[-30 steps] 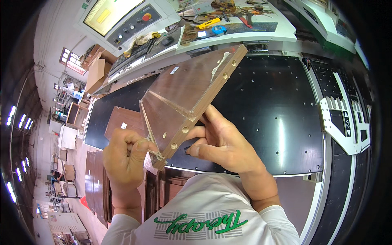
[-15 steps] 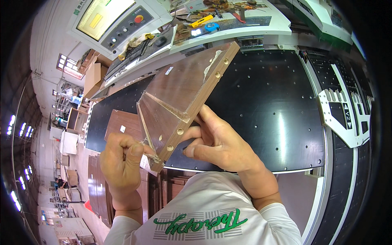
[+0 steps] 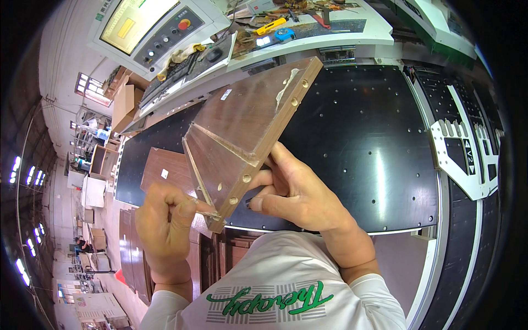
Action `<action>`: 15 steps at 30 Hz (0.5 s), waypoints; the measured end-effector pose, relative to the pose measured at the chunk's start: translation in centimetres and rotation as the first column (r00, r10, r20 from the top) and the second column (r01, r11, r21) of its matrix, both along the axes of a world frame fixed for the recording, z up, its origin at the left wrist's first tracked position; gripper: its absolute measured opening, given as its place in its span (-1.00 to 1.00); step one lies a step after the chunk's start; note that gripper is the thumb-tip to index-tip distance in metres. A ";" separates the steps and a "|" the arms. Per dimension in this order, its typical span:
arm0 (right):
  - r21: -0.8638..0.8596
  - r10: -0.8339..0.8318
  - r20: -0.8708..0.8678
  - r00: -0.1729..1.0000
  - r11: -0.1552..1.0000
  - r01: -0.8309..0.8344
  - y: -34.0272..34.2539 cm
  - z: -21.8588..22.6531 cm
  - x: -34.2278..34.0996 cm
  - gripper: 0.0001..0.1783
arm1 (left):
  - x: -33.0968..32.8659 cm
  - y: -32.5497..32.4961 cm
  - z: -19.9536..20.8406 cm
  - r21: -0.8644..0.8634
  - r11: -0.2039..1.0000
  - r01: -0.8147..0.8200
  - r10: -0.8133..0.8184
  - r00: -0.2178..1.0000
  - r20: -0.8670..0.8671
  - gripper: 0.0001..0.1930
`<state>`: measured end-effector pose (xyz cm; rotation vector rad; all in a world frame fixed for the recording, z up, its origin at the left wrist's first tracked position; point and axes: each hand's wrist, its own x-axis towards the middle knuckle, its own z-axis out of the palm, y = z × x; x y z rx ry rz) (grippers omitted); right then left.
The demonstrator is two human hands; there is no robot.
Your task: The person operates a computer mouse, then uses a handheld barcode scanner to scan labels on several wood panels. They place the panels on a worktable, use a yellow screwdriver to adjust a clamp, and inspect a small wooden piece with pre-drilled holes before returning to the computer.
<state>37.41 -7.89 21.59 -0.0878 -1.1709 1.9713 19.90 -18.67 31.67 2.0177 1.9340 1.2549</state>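
Observation:
A brown wood-grain panel (image 3: 236,118) is held tilted over the black table, with round holes along its narrow edge and two pale, rough-edged grooves near its lower end. Wrinkled clear film shows on its face. My right hand (image 3: 302,195) grips the panel's edge, thumb and fingers closed around it, partly hidden behind it. My left hand (image 3: 168,217) is closed with curled fingers at the panel's lower corner, where pale ragged shreds stick out. What its fingertips pinch is too small to tell.
Below lies the black table (image 3: 357,148) dotted with small holes, bearing another brown panel (image 3: 165,165). Beyond are a control console (image 3: 159,38), a keyboard (image 3: 181,69) and a bench with a blue tape measure (image 3: 284,34) and yellow knife (image 3: 271,26). Brown panels (image 3: 132,247) stand at lower left.
The panel's lower end has swung slightly right and up, turning its face a little. My left hand stays at the corner, its fingers slightly shifted. My right hand keeps its hold.

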 end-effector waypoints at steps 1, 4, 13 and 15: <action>-0.007 -0.011 0.008 1.000 1.000 0.011 0.0 -0.1 0.1 -0.17 | 0.2 -0.1 0.1 0.003 1.000 0.007 -0.007 1.000 -0.023 -0.70; -0.012 -0.134 0.054 0.990 0.991 0.134 -0.1 -0.7 -0.4 -0.24 | 0.6 -0.1 -0.1 -0.075 0.997 0.005 -0.006 1.000 -0.008 -0.74; -0.144 -0.482 0.354 0.801 0.818 0.556 2.9 -4.6 -0.1 -0.47 | 2.4 4.0 -5.7 -0.064 0.729 0.681 -0.684 0.727 -0.053 -0.87; -0.151 -0.567 0.277 0.775 0.771 0.618 4.5 -7.1 0.5 -0.54 | 3.2 4.6 -7.1 0.005 0.659 0.753 -0.747 0.653 0.126 -0.86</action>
